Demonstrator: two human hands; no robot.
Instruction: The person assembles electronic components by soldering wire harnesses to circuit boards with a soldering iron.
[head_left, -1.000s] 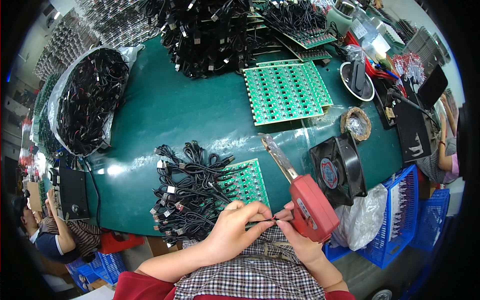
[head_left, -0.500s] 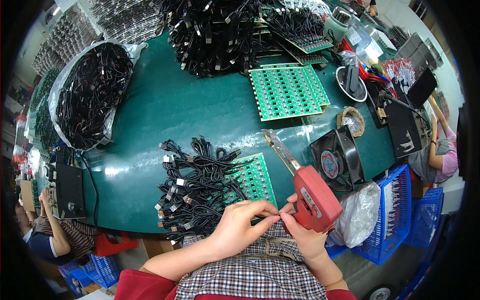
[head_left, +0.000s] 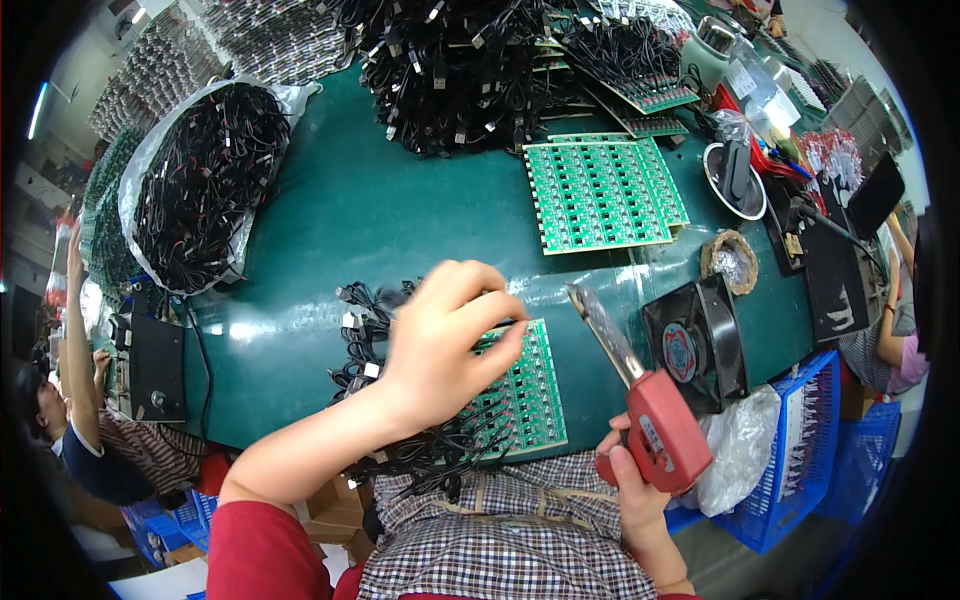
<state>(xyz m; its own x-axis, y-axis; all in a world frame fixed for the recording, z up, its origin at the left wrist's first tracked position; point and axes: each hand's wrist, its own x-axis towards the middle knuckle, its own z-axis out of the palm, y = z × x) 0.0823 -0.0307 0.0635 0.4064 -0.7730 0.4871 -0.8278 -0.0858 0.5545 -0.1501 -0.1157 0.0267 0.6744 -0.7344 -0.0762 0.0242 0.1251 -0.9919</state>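
Observation:
My right hand [head_left: 635, 490] is wrapped round the grip of a red soldering gun [head_left: 665, 430]. Its long metal tip [head_left: 602, 325] points up and to the left, over the table. My left hand [head_left: 450, 345] is raised above a bundle of black USB cables [head_left: 430, 455], thumb and forefinger drawn together. Whatever lies between those fingertips is too small to make out. Beneath and beside this hand is a green circuit board panel [head_left: 535, 400], with cables lying across its left part. The hand and forearm hide much of the bundle.
Stacked green circuit panels [head_left: 605, 195] lie farther back. A black fan [head_left: 697, 345] stands right of the soldering tip, near a brown-rimmed dish [head_left: 730, 262] and a white bowl [head_left: 714, 160]. Heaped cables [head_left: 450, 90] and a bag of cables [head_left: 210, 190] sit behind. Co-workers flank the table.
My hands, together before, have come apart. The left has risen leftward over the cables; the right has moved slightly down and right with the soldering gun. The whole view has shifted a little.

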